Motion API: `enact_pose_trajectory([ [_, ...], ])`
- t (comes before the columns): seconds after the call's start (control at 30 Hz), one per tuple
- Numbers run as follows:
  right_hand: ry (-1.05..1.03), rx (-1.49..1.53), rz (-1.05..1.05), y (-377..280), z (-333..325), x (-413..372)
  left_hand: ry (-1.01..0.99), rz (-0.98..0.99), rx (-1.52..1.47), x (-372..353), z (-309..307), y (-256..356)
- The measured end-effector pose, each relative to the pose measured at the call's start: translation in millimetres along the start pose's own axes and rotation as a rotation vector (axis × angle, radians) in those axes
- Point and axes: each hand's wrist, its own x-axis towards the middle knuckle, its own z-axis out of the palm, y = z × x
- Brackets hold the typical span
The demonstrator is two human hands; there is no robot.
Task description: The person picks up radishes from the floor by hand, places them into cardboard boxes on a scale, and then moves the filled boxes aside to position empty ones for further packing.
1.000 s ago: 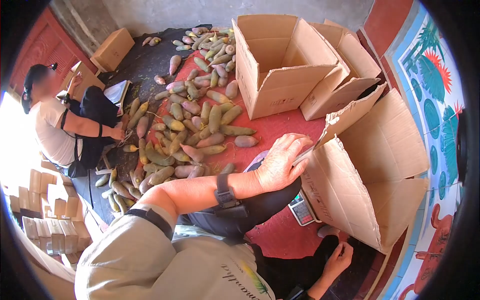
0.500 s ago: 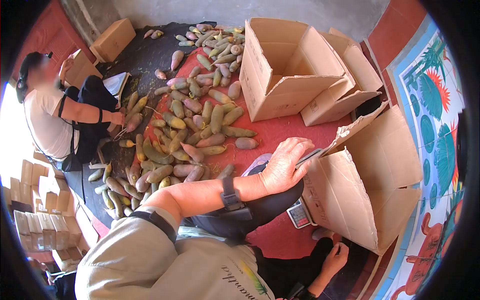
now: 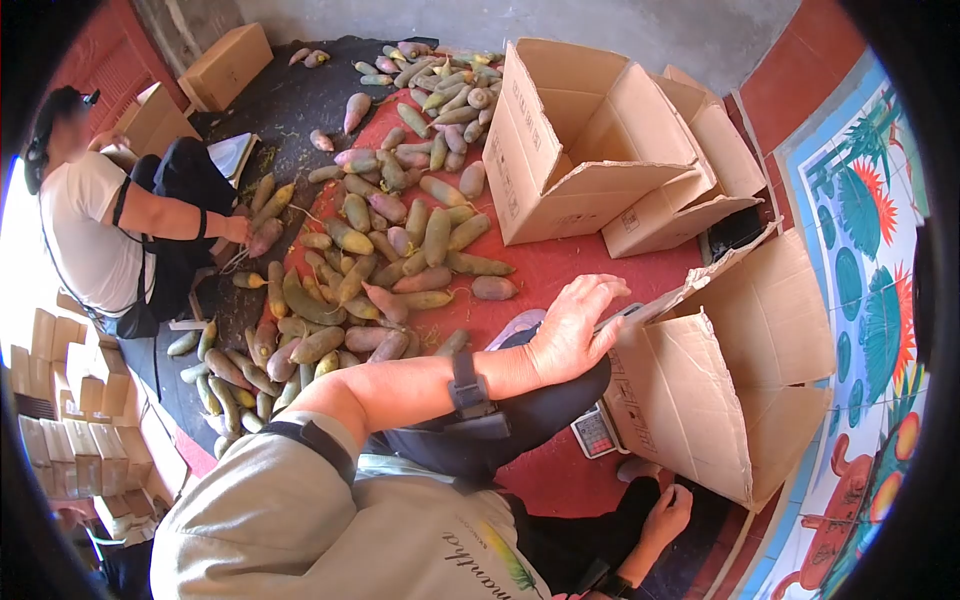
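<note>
My left hand [image 3: 578,330] hovers over my bent knee, its fingers stretched out and thumb apart. Right at its fingertips is a thin grey edge [image 3: 622,314], close beside the open cardboard box [image 3: 675,385]. At the foot of that box sits a digital scale [image 3: 595,434], its display and keypad showing. Lower right, my right hand [image 3: 667,515] rests with loosely curled fingers by my dark-clothed leg, and nothing shows in it. Many long green and pink radishes [image 3: 437,237] lie heaped on the red floor covering beyond my left arm.
Two more open cardboard boxes [image 3: 590,130] stand at the back. A seated person [image 3: 95,215] on the left has a hand at some radishes. Stacked small cartons [image 3: 85,450] fill the lower left. A patterned tile wall [image 3: 860,300] borders the right side.
My two hands have barely moved. The view has shifted slightly. The seated person's raised hand has come down a little, and their head has moved.
</note>
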Motion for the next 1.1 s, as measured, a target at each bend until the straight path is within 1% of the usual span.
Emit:
enact_pose_trajectory([
  [0.13,0.018,-0.016,-0.002,-4,-1,0,0.012,0.017,0.029,-2,-15,-18],
  [0.2,0.024,-0.009,0.002,-9,-3,1,0.030,0.005,0.097,-5,-31,-32],
  [0.27,0.018,-0.025,0.007,-7,-2,0,0.027,-0.015,0.217,-15,-44,-62],
  [0.33,0.042,-0.005,-0.014,-6,1,1,-0.025,-0.043,0.328,-29,-58,-91],
  [0.37,0.054,-0.018,-0.018,-6,3,2,0.016,-0.038,0.357,-36,-66,-93],
  [0.4,0.069,-0.039,-0.016,-5,3,3,-0.077,-0.057,0.410,-40,-76,-93],
  [0.47,0.072,-0.025,0.002,-11,0,5,-0.133,-0.118,0.541,-77,-83,-136],
  [0.5,0.061,-0.025,0.015,-13,-2,5,-0.219,-0.165,0.565,-98,-89,-162],
  [0.53,0.053,-0.024,0.029,-15,-3,6,-0.306,-0.235,0.553,-115,-97,-177],
  [0.57,0.077,-0.028,0.020,-15,-1,5,-0.426,-0.383,0.594,-131,-103,-196],
  [0.6,0.098,-0.031,0.007,-14,0,5,-0.446,-0.345,0.624,-147,-109,-202],
  [0.63,0.100,-0.019,0.027,-15,1,6,-0.497,-0.249,0.606,-157,-114,-212],
  [0.67,0.103,-0.009,0.050,-16,1,5,-0.661,-0.449,0.649,-151,-117,-194],
  [0.7,0.154,-0.010,0.019,-16,4,5,-0.876,-0.160,0.886,-207,-133,-294],
  [0.73,0.201,-0.012,-0.018,-15,6,5,-1.056,-0.030,1.072,-207,-142,-267],
  [0.77,0.200,-0.016,-0.014,-14,6,4,-0.946,-0.182,0.829,-206,-145,-254],
  [0.8,0.196,-0.014,-0.015,-14,7,3,-0.934,-0.361,0.792,-222,-153,-276],
  [0.87,0.217,-0.032,-0.006,-16,7,1,-0.951,-0.144,0.875,-287,-184,-392],
  [0.93,0.274,-0.038,-0.009,-16,9,1,-0.867,-0.716,0.556,-261,-175,-329],
  [0.97,0.282,-0.040,-0.011,-14,9,1,-0.901,-0.690,0.547,-263,-171,-334],
  [1.03,0.289,-0.058,0.019,-13,9,-2,-1.031,-0.518,0.484,-270,-172,-335],
  [1.1,0.315,-0.005,0.002,-14,9,-2,-1.110,-0.482,0.447,-274,-171,-335],
])
